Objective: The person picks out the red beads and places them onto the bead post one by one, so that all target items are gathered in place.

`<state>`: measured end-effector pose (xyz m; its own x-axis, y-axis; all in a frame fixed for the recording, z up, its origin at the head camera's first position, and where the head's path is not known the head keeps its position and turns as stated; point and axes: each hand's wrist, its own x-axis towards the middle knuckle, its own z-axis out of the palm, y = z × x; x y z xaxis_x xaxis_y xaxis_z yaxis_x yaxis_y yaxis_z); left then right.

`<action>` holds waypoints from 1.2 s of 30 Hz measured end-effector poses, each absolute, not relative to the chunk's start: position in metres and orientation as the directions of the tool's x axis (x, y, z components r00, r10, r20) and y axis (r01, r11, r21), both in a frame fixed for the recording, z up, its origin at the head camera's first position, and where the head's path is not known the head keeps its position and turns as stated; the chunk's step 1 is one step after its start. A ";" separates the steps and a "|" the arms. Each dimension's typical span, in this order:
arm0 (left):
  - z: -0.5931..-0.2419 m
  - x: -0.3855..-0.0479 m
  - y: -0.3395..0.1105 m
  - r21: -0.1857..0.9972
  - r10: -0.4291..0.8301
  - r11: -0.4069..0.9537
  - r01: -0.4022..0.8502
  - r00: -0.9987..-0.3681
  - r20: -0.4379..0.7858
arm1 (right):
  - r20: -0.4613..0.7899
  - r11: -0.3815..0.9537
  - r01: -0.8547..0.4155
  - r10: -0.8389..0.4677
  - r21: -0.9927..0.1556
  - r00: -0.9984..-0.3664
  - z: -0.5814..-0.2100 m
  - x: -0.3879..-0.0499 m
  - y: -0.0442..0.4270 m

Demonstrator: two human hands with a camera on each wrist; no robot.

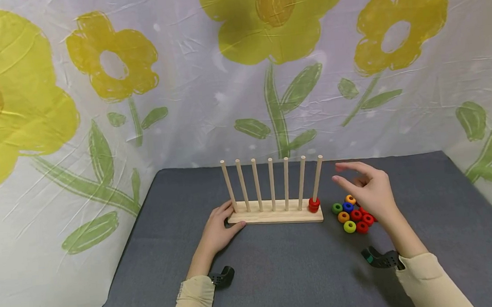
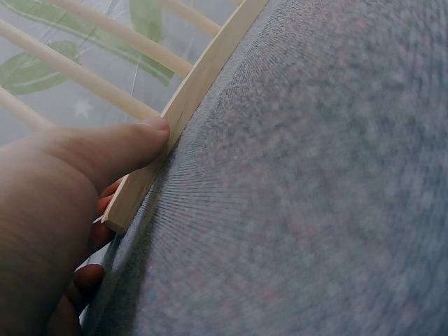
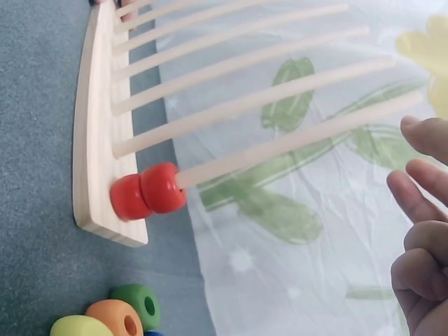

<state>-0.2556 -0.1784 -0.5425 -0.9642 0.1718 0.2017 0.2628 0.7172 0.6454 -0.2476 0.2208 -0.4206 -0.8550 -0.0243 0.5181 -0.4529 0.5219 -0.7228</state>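
A wooden peg stand [image 1: 278,215] with several upright pegs stands on the table. My left hand [image 1: 217,230] grips its left end, thumb [image 2: 133,145] on the front edge and fingers behind the base. Two red beads [image 3: 148,192] sit stacked at the foot of the rightmost peg [image 1: 317,179]. To the right of that peg my right hand [image 1: 371,189] is raised, thumb and index finger apart with nothing between them, the other fingers loosely bent. Below it lies a group of loose beads, among them a green bead [image 1: 336,208], a blue bead [image 1: 348,207] and a yellow-green bead [image 1: 349,227].
Orange beads [image 1: 343,217] and several red beads [image 1: 356,215] belong to the same group, partly hidden by the right hand. A dark grey cloth [image 1: 292,276] covers the table. Behind it hangs a flower-printed curtain [image 1: 191,129].
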 end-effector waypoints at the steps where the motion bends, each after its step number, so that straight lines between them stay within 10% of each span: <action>1: -0.543 -0.256 -0.178 0.645 0.171 0.718 0.262 -0.965 0.201 | 0.516 0.522 -0.450 -0.022 -0.724 -0.856 -0.422 -0.248 0.222; 36: -0.543 -0.256 -0.179 0.639 0.179 0.719 0.272 -0.962 0.208 | 0.410 0.523 -0.330 0.041 -0.786 -0.911 -0.453 -0.228 0.257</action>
<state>-0.2563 -0.1789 -0.5433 -0.9617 0.1787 0.2080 0.2719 0.7192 0.6394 -0.2280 0.2573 -0.4530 -0.9113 0.0413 0.4096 -0.3295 0.5231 -0.7860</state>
